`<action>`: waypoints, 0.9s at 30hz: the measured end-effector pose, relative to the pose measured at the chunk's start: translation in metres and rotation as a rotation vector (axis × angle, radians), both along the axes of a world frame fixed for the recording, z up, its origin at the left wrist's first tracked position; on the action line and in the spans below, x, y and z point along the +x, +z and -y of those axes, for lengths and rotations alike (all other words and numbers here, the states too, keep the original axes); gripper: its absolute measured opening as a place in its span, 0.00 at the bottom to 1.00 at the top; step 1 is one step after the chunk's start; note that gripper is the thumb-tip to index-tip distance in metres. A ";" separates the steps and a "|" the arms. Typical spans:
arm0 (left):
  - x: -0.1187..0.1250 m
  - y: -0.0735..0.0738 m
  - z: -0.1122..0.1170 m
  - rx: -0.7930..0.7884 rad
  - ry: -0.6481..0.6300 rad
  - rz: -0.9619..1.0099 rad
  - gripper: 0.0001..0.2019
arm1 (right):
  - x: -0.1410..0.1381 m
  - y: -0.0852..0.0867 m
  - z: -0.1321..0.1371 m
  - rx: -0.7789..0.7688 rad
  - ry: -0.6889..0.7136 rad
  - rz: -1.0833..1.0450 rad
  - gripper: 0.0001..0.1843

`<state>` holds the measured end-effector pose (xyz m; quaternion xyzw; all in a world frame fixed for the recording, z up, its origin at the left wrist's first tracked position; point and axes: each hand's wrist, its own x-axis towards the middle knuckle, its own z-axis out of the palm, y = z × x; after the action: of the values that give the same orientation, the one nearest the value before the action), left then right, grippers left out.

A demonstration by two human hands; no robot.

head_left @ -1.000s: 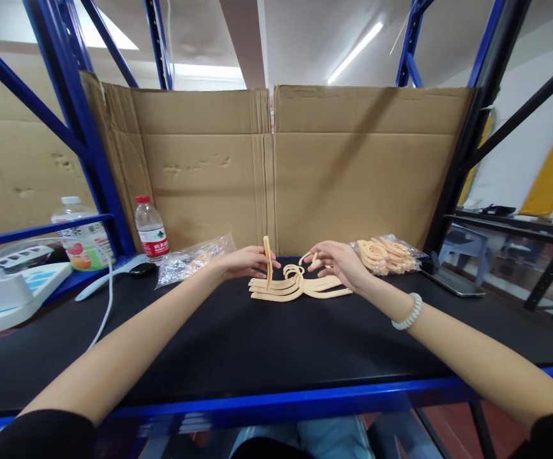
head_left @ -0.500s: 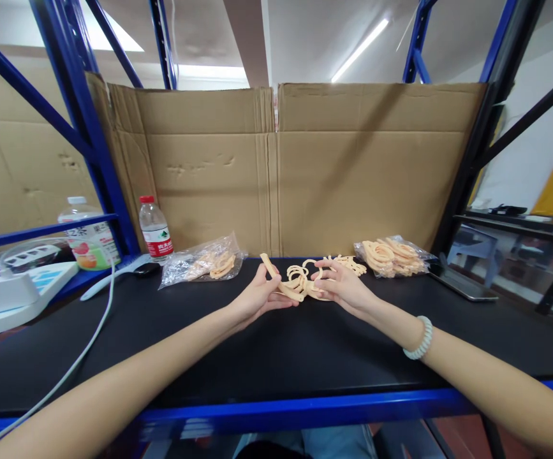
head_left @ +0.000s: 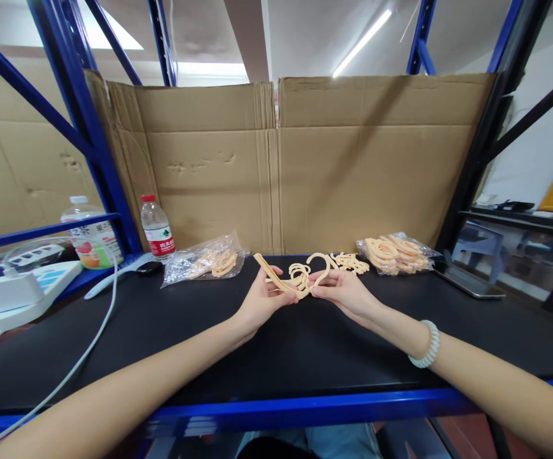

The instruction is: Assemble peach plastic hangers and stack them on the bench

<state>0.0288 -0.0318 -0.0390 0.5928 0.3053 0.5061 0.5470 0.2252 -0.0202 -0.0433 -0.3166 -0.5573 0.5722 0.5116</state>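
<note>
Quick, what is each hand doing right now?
Left hand: closed, pinching a beige plastic strip.
Right hand: closed, pinching a beige plastic hook.

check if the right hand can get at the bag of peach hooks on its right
Probably yes: the bag lies uncovered just beyond the right hand, bare tabletop between. But that hand's grip is on a hanger piece, so it is not free.

A warehouse packing bench: blue steel racking [head_left: 73, 95], cardboard partitions [head_left: 353, 159].
</note>
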 end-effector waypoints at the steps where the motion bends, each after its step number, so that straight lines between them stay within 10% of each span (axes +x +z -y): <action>1: 0.000 -0.001 0.000 0.022 0.010 -0.018 0.28 | 0.000 -0.001 0.000 0.012 0.000 -0.005 0.16; 27: 0.000 -0.001 0.007 0.378 0.137 -0.259 0.08 | -0.008 0.004 0.012 0.028 0.166 -0.033 0.12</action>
<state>0.0284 -0.0390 -0.0396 0.7225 0.3125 0.5098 0.3469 0.2174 -0.0318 -0.0397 -0.2527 -0.5810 0.6099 0.4760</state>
